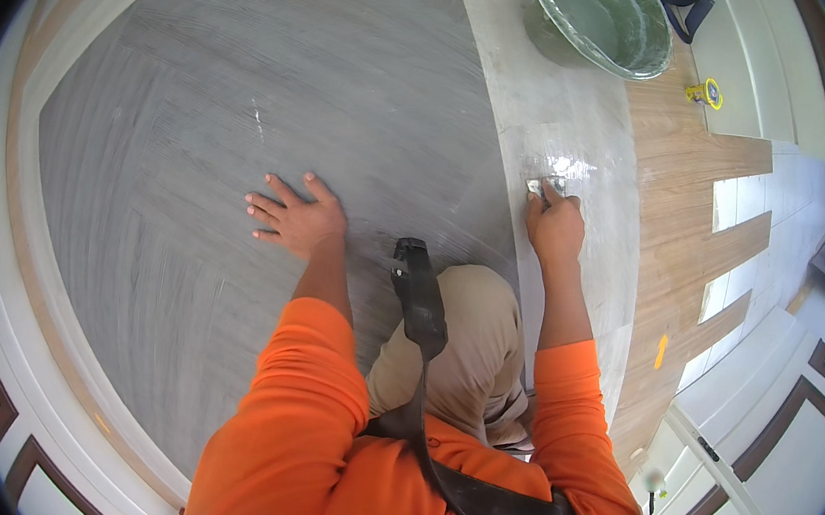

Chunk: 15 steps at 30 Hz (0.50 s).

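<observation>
A small flat metal scraper (547,185) lies against the floor just ahead of the right hand (556,227), whose fingers are curled down on its back edge, pressing it to a wet, shiny patch (568,165) on a pale strip of floor (587,125). The left hand (298,215) holds nothing; it is spread wide, palm down, fingers splayed on the big grey panel (244,139).

By the look of it, the work is well along on the left and thinner on the right. The grey panel is covered edge to edge with a dull coat that shows fine combed ridges in sweeping arcs, with one small white scuff near its middle. The pale strip beside it looks smooth and chalky, glossy only where the scraper sits, so that band seems still in hand. Beyond it run bare wood-grain planks (678,215), their ends stepped against white floor; these look untouched.

Further out, a round green tub (635,55) with a grey-smeared inside stands at the top of the strip. A small yellow object (705,92) lies on the planks near it. White panelled walls with dark trim (798,419) ring the floor.
</observation>
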Motion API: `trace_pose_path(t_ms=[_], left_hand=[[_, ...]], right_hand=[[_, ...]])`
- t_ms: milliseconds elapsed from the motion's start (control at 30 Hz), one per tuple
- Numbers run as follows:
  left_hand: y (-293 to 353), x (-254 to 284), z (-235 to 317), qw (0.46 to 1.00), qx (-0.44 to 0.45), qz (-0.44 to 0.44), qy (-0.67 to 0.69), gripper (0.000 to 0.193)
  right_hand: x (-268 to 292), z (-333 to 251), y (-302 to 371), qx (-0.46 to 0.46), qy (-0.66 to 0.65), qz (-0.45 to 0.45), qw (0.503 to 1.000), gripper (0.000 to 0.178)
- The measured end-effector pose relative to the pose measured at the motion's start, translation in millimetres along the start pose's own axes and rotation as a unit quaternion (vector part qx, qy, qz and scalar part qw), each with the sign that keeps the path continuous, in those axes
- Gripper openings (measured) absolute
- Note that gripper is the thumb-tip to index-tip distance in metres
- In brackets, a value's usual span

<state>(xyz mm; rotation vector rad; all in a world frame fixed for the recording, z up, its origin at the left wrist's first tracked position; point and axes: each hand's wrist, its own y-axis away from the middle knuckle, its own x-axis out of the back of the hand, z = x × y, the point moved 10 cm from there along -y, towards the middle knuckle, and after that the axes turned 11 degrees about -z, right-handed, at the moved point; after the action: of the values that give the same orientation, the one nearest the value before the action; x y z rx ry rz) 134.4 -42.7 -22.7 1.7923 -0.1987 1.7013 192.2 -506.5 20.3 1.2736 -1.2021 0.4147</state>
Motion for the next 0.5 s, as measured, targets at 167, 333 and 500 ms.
trace_pose_path(t_ms=[167,333,500], left_hand=[[0,0,-2,1.0,0.001,-0.007,0.01,0.083],[0,1,0,1.0,-0.004,0.0,0.006,0.083],[1,0,2,1.0,-0.004,-0.004,0.011,0.084]], right_hand=[[12,-19,-9,0.022,0.013,-0.003,1.0,0.045],[3,-9,-3,0.021,0.002,0.002,1.0,0.045],[11,-24,-14,0.035,0.007,0.01,0.999,0.044]])
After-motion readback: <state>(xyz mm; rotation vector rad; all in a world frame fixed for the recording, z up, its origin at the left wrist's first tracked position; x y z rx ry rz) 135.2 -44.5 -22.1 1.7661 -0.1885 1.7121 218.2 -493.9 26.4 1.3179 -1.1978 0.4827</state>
